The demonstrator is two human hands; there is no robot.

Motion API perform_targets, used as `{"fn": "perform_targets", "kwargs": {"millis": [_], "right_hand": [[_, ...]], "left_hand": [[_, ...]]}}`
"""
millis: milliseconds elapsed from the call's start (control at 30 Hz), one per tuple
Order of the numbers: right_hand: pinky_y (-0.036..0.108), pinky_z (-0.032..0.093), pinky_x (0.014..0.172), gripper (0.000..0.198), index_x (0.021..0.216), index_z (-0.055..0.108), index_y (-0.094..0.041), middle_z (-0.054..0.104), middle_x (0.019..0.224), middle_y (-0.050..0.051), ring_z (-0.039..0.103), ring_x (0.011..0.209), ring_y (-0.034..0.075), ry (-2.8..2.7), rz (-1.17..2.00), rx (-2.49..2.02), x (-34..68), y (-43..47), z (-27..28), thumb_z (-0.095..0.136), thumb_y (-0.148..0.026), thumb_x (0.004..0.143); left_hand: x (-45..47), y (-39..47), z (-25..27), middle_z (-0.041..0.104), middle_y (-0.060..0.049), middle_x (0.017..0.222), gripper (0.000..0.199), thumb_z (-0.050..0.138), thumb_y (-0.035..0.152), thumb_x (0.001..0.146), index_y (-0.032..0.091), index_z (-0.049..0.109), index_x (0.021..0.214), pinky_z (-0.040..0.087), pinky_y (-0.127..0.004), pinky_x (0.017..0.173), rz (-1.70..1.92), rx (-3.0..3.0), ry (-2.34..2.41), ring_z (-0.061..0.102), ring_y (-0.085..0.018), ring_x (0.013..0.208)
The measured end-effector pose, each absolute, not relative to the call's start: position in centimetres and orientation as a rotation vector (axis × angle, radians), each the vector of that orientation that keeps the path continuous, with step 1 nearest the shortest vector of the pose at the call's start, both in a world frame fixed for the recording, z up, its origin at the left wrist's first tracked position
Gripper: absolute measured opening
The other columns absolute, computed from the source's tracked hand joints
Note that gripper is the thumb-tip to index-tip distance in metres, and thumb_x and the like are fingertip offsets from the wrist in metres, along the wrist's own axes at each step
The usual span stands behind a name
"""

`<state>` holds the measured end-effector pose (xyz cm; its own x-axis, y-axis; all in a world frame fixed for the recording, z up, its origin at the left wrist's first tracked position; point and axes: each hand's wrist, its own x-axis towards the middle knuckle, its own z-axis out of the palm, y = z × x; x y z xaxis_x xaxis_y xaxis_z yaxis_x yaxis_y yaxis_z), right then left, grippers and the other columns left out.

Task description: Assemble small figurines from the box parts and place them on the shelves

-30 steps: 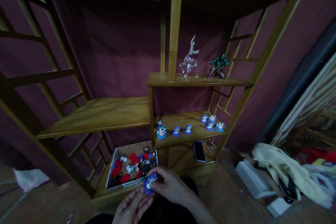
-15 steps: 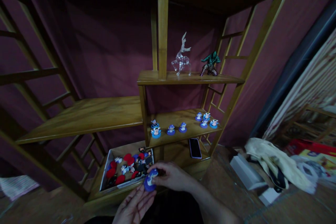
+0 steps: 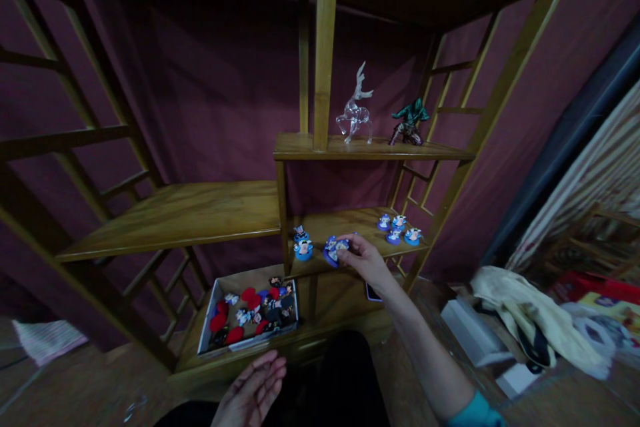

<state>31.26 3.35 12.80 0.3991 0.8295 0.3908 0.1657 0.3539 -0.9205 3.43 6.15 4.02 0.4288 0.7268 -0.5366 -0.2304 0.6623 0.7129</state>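
My right hand [image 3: 364, 259] reaches to the middle right shelf, its fingers closed on a small purple-based figurine [image 3: 343, 251]. That figurine overlaps another purple-based one at its left, so whether the two touch I cannot tell. My left hand [image 3: 256, 388] is held palm up below the cardboard box [image 3: 210, 351], fingers stretched out and nothing in it. Left of the held piece stand a blue-based figurine [image 3: 303, 250] and a smaller figurine [image 3: 301, 233] behind it. A further group, including a blue-based figurine [image 3: 413, 236], stands at the shelf's right end.
Several red, black and white figurines [image 3: 243, 315] lie in the box on the bottom board. Above, a clear deer figure [image 3: 356, 113] and a green-cloaked figure [image 3: 411, 121] stand on the upper shelf [image 3: 375, 149]. My hand partly covers a phone [image 3: 373, 292]. Cloth [image 3: 515, 307] lies right.
My right hand has carried the figurine from above my left palm up to the middle shelf. My left hand has let go of it. The view has swung slightly left.
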Motion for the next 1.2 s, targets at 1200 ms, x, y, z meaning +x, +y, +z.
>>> {"fn": "perform_targets", "kwargs": {"millis": [1200], "right_hand": [[0.041,0.038,0.098,0.057,0.129,0.038,-0.028,0.054,0.120,0.006,0.052,0.107,0.019,-1.273,0.746,-1.222,17.9,0.9,4.2,0.061,-0.031,0.077]], "left_hand": [[0.4,4.3,2.4,0.070,-0.012,0.084,0.023,0.064,0.006,0.071,0.007,0.063,0.094,0.054,-0.029,0.075,0.902,0.463,0.745,0.067,-0.017,0.073]]}}
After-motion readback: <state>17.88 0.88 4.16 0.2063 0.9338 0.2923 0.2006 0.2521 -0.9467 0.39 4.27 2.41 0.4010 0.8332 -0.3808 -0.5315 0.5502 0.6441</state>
